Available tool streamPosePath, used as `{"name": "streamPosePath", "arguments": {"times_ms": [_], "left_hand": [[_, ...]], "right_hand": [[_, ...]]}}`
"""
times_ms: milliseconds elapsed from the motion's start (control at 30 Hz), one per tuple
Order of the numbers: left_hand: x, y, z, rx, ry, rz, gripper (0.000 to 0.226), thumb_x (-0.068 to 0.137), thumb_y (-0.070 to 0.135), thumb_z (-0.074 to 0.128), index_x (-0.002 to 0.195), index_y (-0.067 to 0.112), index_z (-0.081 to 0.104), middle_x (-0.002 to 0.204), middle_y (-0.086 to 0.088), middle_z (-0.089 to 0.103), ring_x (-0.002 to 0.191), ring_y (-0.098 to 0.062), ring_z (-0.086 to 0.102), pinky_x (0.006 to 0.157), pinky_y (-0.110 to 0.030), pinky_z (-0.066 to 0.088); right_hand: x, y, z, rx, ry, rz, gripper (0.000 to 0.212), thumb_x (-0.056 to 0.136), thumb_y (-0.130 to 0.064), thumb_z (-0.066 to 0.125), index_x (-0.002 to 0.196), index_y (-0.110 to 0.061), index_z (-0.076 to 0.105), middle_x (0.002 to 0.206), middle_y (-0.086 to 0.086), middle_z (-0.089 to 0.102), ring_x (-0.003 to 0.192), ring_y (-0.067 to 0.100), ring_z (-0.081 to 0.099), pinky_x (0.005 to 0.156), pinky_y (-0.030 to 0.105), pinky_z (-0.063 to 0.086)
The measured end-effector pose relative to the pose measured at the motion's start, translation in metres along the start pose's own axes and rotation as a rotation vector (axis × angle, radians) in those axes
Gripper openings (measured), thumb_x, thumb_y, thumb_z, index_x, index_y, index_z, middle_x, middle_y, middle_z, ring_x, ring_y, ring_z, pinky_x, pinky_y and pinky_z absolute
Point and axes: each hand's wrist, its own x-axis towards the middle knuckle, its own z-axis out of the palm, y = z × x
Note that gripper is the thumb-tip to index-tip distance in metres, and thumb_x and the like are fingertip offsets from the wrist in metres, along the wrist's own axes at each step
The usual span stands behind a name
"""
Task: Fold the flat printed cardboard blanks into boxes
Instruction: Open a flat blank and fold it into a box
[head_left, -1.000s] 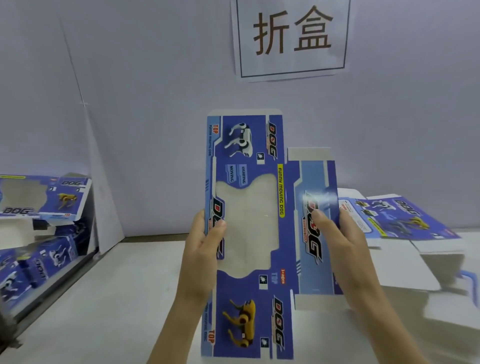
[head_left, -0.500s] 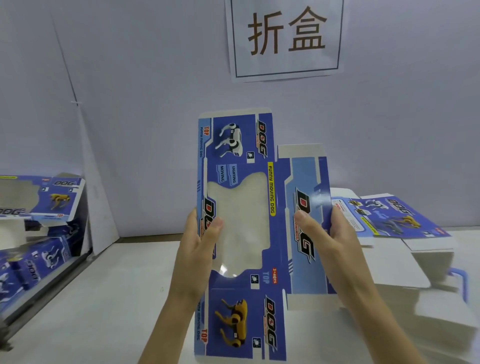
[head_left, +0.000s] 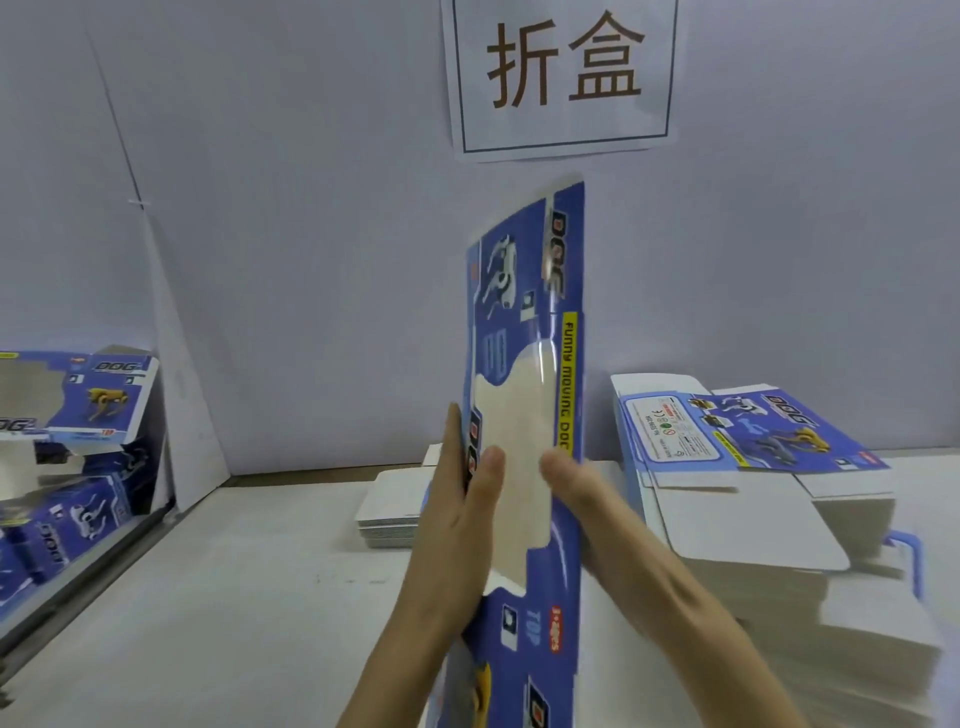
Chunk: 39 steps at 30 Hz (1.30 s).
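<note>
Blue printed blank (head_left: 540, 364) — yellow side strip, white and yellow dog pictures, perhaps red lettering.

Pale lilac wall (head_left: 311, 234) far ahead of me, white paper sign with brown characters (head_left: 563, 73) taped high, white tabletop (head_left: 234, 597) near me

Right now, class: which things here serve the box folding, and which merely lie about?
In the job:
blank, held upright
left hand and right hand gripping it
stack of blanks, right
finished boxes, left

Lying about:
wall sign
white card pile
table
</note>
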Motion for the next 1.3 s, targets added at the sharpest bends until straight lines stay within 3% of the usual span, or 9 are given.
{"name": "streamPosePath", "arguments": {"times_ms": [67, 167, 367, 500, 600, 667, 833, 1067, 1300], "left_hand": [[0.0, 0.001, 0.003, -0.061, -0.009, -0.047, 0.048, 0.086, 0.04, 0.065, 0.128, 0.037, 0.042, 0.128, -0.005, 0.059, 0.112, -0.015, 0.064, 0.087, -0.038, 0.056], [-0.004, 0.006, -0.019, -0.188, -0.023, -0.058, 0.077, 0.078, 0.052, 0.056, 0.14, 0.008, 0.046, 0.101, -0.031, 0.062, 0.076, -0.018, 0.072, 0.061, -0.032, 0.059], [-0.001, 0.013, -0.057, 0.033, -0.203, -0.179, 0.112, 0.029, 0.07, 0.085, 0.123, 0.021, 0.052, 0.104, -0.005, 0.073, 0.093, -0.026, 0.072, 0.067, -0.032, 0.058], [0.004, 0.008, -0.053, 0.034, 0.065, -0.117, 0.073, 0.043, 0.039, 0.093, 0.106, 0.028, 0.058, 0.09, 0.01, 0.075, 0.078, -0.012, 0.073, 0.054, -0.022, 0.056], [0.007, 0.002, -0.05, 0.026, 0.219, -0.085, 0.058, 0.042, 0.034, 0.082, 0.095, 0.028, 0.06, 0.076, 0.015, 0.074, 0.067, -0.006, 0.071, 0.046, -0.018, 0.052], [0.006, 0.003, -0.05, 0.031, 0.224, -0.092, 0.054, 0.045, 0.035, 0.08, 0.095, 0.028, 0.061, 0.079, 0.012, 0.074, 0.068, -0.009, 0.072, 0.049, -0.024, 0.055], [0.005, 0.007, -0.063, -0.047, 0.12, -0.171, 0.055, 0.055, 0.031, 0.076, 0.107, 0.027, 0.061, 0.097, 0.002, 0.076, 0.083, -0.023, 0.074, 0.069, -0.046, 0.059], [0.007, 0.005, -0.062, 0.018, 0.155, -0.119, 0.051, 0.054, 0.036, 0.076, 0.102, 0.031, 0.06, 0.091, 0.008, 0.076, 0.078, -0.018, 0.074, 0.061, -0.037, 0.059], [0.01, 0.0, -0.06, 0.093, 0.171, -0.063, 0.052, 0.056, 0.043, 0.074, 0.104, 0.031, 0.058, 0.096, 0.004, 0.075, 0.076, -0.012, 0.073, 0.054, -0.025, 0.057]], "right_hand": [[-0.003, -0.002, -0.003, -0.032, 0.024, -0.067, 0.064, 0.045, -0.07, 0.069, 0.099, -0.036, 0.063, 0.099, 0.001, 0.074, 0.087, 0.018, 0.073, 0.072, 0.028, 0.059], [-0.006, -0.006, -0.025, 0.065, 0.049, -0.088, 0.045, 0.053, -0.056, 0.069, 0.087, -0.028, 0.072, 0.083, 0.001, 0.076, 0.073, 0.018, 0.074, 0.06, 0.025, 0.057], [-0.005, 0.003, -0.045, 0.142, 0.116, -0.003, 0.011, 0.066, -0.046, 0.076, 0.072, -0.036, 0.076, 0.075, -0.001, 0.075, 0.065, 0.016, 0.073, 0.051, 0.024, 0.054], [0.0, 0.002, -0.048, 0.036, 0.165, -0.039, 0.026, 0.07, -0.055, 0.067, 0.087, -0.036, 0.075, 0.09, -0.001, 0.076, 0.081, 0.019, 0.074, 0.058, 0.021, 0.056], [0.001, 0.008, -0.046, 0.043, 0.219, -0.085, 0.034, 0.064, -0.054, 0.071, 0.09, -0.033, 0.075, 0.096, 0.003, 0.076, 0.087, 0.024, 0.074, 0.065, 0.033, 0.061], [0.004, 0.013, -0.045, 0.113, 0.266, -0.054, 0.035, 0.06, -0.049, 0.075, 0.086, -0.027, 0.076, 0.097, 0.007, 0.076, 0.089, 0.027, 0.073, 0.074, 0.043, 0.06], [0.003, 0.011, -0.048, 0.236, 0.16, 0.019, 0.026, 0.067, -0.049, 0.068, 0.082, -0.03, 0.077, 0.098, 0.006, 0.076, 0.086, 0.026, 0.074, 0.06, 0.033, 0.06], [0.005, 0.014, -0.045, 0.277, 0.221, -0.006, 0.02, 0.071, -0.044, 0.067, 0.079, -0.029, 0.077, 0.096, 0.008, 0.076, 0.083, 0.026, 0.074, 0.057, 0.031, 0.06], [0.002, 0.011, -0.04, 0.26, 0.296, 0.007, 0.041, 0.069, -0.047, 0.066, 0.099, -0.018, 0.067, 0.093, 0.006, 0.076, 0.079, 0.026, 0.074, 0.052, 0.029, 0.058]]}}
